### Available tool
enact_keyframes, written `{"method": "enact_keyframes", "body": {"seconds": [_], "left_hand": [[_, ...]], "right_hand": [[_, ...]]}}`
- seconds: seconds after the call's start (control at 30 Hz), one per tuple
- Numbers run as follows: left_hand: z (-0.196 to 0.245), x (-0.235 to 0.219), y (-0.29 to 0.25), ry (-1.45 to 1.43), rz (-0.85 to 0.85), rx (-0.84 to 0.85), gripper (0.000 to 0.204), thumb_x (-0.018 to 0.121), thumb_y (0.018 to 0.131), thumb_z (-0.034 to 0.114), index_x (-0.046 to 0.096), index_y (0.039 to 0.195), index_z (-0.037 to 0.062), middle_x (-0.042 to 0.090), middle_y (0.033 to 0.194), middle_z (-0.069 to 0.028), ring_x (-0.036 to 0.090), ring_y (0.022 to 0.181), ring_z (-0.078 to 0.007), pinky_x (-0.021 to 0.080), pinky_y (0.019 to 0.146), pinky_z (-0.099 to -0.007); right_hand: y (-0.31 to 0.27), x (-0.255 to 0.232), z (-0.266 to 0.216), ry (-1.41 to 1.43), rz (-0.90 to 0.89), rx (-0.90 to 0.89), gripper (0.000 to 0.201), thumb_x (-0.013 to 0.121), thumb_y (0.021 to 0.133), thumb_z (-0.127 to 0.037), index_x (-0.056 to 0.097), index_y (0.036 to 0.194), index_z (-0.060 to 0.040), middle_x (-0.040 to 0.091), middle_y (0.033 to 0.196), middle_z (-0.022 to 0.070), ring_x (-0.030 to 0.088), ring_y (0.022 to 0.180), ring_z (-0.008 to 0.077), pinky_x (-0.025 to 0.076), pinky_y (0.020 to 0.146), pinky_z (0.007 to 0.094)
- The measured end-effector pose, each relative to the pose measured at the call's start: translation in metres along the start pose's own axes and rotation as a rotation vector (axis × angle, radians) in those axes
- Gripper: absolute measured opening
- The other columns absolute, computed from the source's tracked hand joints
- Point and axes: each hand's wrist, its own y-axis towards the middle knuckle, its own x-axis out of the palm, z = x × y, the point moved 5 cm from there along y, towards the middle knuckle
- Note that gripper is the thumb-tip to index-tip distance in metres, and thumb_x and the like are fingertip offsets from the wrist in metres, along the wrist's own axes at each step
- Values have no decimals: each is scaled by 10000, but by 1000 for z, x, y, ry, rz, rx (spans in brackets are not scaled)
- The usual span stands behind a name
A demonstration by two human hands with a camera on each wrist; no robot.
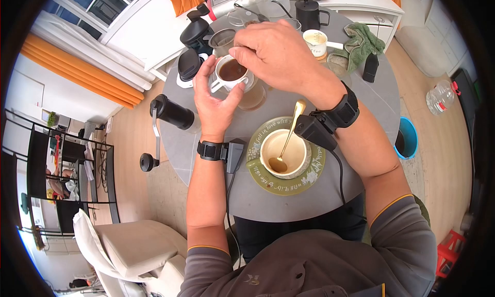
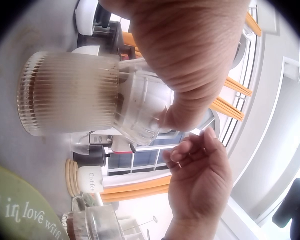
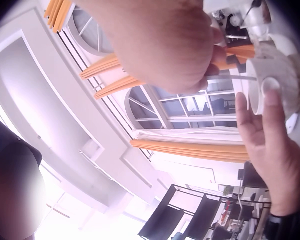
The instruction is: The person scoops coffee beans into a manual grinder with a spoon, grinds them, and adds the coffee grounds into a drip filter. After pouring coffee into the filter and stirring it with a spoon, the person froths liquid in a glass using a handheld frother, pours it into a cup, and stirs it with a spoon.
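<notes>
A white cup (image 1: pixel 232 70) of dark brown liquid is gripped by my left hand (image 1: pixel 216 104), fingers and thumb on opposite sides. Just beneath stands a ribbed glass vessel (image 2: pixel 72 92), its clear upper part around the thumb and cup. My right hand (image 1: pixel 276 52) is above the cup, fingers bent. In the right wrist view it pinches a thin rod (image 3: pixel 232 77) that reaches into the cup; its lower end is hidden. Nearer my body, a cream mug (image 1: pixel 296 168) holding a gold spoon (image 1: pixel 289 134) sits on a green plate (image 1: pixel 256 181).
A black hand grinder (image 1: pixel 175 112) lies left of the hands, near a black-lidded container (image 1: pixel 190 65). At the back are a black pitcher (image 1: pixel 308 14), a white handled cup (image 1: pixel 315 39) and a green cloth (image 1: pixel 361 42). A blue bucket (image 1: pixel 407 137) stands off the table's right edge.
</notes>
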Motion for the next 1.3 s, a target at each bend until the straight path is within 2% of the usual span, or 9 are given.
{"method": "enact_keyframes", "body": {"seconds": [0.13,0.2,0.23,0.3,0.83,0.9,1.13,1.2,1.3], "left_hand": [[1,0,0,-9,3,-10,821,868,723,170,513,1447,17,597,1339,-148,564,1253,-279,429,1105,-409],[1,0,0,-12,2,-10,820,869,724,169,513,1447,16,597,1340,-149,564,1254,-279,429,1105,-408],[1,0,0,-14,1,-11,820,870,724,169,513,1446,15,597,1341,-150,564,1254,-279,429,1105,-408],[0,1,0,-22,1,-12,819,870,724,169,514,1445,14,597,1340,-149,564,1254,-279,429,1105,-407],[0,0,-1,-29,8,-22,813,868,725,159,516,1445,21,596,1333,-139,563,1251,-270,432,1103,-405],[0,1,-1,-23,6,-19,811,867,727,158,515,1445,21,595,1334,-139,563,1252,-270,432,1104,-405],[4,0,-1,15,6,-17,812,869,729,157,513,1447,20,592,1343,-142,559,1259,-271,431,1108,-406],[3,0,0,18,4,-13,814,869,729,158,513,1447,20,592,1343,-142,558,1260,-271,431,1108,-406],[3,0,0,20,1,-9,817,871,727,160,512,1448,20,593,1341,-141,558,1261,-272,431,1108,-407]], "right_hand": [[1,-2,-2,1,-6,3,236,634,933,-220,636,783,-39,626,716,113,624,717,332,469,658,450],[1,-1,-1,14,-106,100,245,573,933,-228,676,799,-51,702,825,91,672,845,317,431,800,468],[1,1,1,15,-106,100,245,573,933,-228,676,799,-51,702,825,91,672,845,317,431,800,468],[1,0,0,22,0,2,216,641,933,-212,657,804,-39,642,731,107,630,716,327,475,652,439],[0,-3,-3,-59,3,17,201,641,947,-237,675,847,-66,654,753,72,642,756,309,445,695,439],[1,-1,-2,-5,-99,110,230,591,946,-242,708,844,-73,705,841,73,678,854,296,437,795,465],[0,1,-1,19,-88,95,234,592,942,-243,699,829,-68,700,820,79,677,843,301,437,799,466],[0,0,-2,-6,-23,16,216,646,941,-236,681,849,-43,651,750,99,642,751,318,476,688,438],[0,0,-3,-5,-22,15,217,644,941,-234,681,849,-42,651,750,99,640,751,318,476,686,437]]}}
